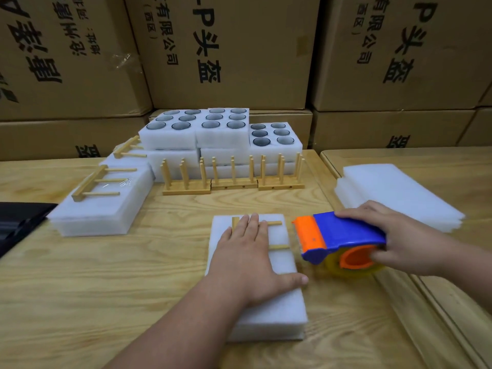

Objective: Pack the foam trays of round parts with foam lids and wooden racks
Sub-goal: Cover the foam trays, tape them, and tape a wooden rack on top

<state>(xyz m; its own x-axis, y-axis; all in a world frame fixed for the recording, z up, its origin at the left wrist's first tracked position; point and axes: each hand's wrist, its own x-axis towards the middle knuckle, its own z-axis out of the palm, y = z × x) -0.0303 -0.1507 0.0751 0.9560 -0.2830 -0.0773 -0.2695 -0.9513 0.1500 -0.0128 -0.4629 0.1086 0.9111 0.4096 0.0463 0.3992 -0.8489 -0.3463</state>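
Note:
A lidded white foam tray lies in front of me on the wooden table. A wooden rack lies flat on its lid. My left hand presses flat on the rack and lid, fingers straight. My right hand grips a blue and orange tape dispenser just right of the tray, its orange mouth close to the tray's edge. Stacked open foam trays of round dark parts stand at the back. Three upright wooden racks stand before them.
Packed foam bundles with racks on top lie at the left. A stack of foam lids sits at the right, behind my right hand. A dark object lies at the left edge. Cardboard boxes wall the back.

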